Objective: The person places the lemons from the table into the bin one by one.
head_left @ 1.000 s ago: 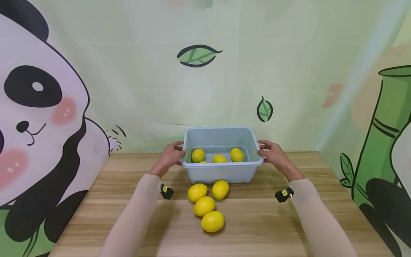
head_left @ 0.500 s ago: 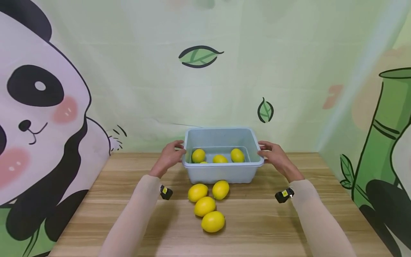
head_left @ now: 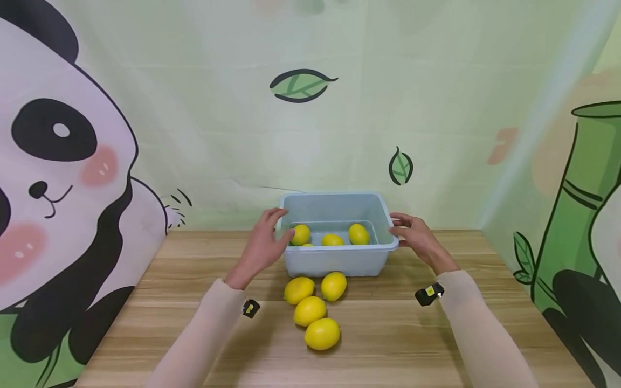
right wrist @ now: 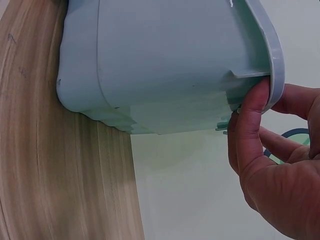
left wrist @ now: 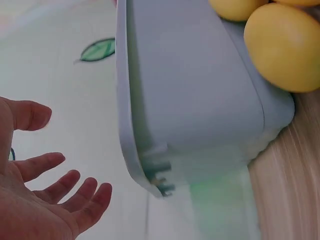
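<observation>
A pale blue plastic bin (head_left: pixel 337 263) stands on the wooden table against the backdrop, with several yellow lemons (head_left: pixel 359 234) inside. My left hand (head_left: pixel 264 241) hovers at the bin's left rim, fingers spread and loosely bent. In the left wrist view that hand (left wrist: pixel 50 200) is apart from the bin (left wrist: pixel 195 80) and holds nothing. On the other side, my right hand (head_left: pixel 416 237) grips the right rim. The right wrist view shows its fingers (right wrist: pixel 248 125) curled under the lip, with the thumb on the rim's other side.
Several more lemons (head_left: pixel 322 334) lie close together on the table (head_left: pixel 388 334) in front of the bin. Behind the table hangs a green backdrop (head_left: pixel 208 134) printed with pandas, leaves and bamboo.
My left hand has let go of the left rim and risen slightly, its thumb now over the bin's edge. The right hand, the bin and the lemons stay where they were.
</observation>
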Demonstrator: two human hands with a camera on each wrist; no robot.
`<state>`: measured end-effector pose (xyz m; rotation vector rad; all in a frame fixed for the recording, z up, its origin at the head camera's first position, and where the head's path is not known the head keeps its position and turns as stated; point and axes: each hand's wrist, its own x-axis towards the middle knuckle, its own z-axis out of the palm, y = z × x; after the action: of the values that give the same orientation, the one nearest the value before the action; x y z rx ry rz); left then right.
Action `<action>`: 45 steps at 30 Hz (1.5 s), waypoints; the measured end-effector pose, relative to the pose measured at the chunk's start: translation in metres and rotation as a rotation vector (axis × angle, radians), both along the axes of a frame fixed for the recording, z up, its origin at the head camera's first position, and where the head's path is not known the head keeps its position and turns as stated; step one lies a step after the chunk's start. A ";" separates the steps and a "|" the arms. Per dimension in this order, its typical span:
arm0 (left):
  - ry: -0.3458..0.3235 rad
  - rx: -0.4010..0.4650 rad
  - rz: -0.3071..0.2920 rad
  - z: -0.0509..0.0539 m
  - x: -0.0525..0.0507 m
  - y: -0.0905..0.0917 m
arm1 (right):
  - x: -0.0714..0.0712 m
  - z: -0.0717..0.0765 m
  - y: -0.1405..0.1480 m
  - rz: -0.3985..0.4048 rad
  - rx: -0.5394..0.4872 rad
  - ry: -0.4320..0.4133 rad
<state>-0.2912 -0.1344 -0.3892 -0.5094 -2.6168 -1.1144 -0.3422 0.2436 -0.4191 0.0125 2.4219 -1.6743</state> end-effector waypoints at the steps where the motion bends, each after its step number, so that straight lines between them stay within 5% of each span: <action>1: 0.018 -0.017 -0.011 0.000 0.003 0.002 | 0.000 0.000 0.000 0.000 -0.004 -0.001; 15: 0.102 -0.199 -0.133 -0.009 0.048 0.025 | -0.005 0.002 0.001 -0.002 -0.025 0.010; 24: 0.145 -0.269 -0.215 -0.027 0.070 0.031 | -0.008 0.002 0.003 -0.001 -0.029 0.016; 37: 0.060 -0.481 -0.341 -0.047 0.108 0.040 | -0.006 -0.005 0.003 -0.011 -0.045 0.006; 45: 0.091 -0.566 -0.408 -0.064 0.115 0.049 | -0.004 -0.004 0.003 -0.008 -0.041 0.006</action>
<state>-0.1762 -0.0857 -0.4530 -1.2168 -2.7968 -0.3917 -0.3458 0.2464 -0.4233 0.0121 2.3945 -1.7289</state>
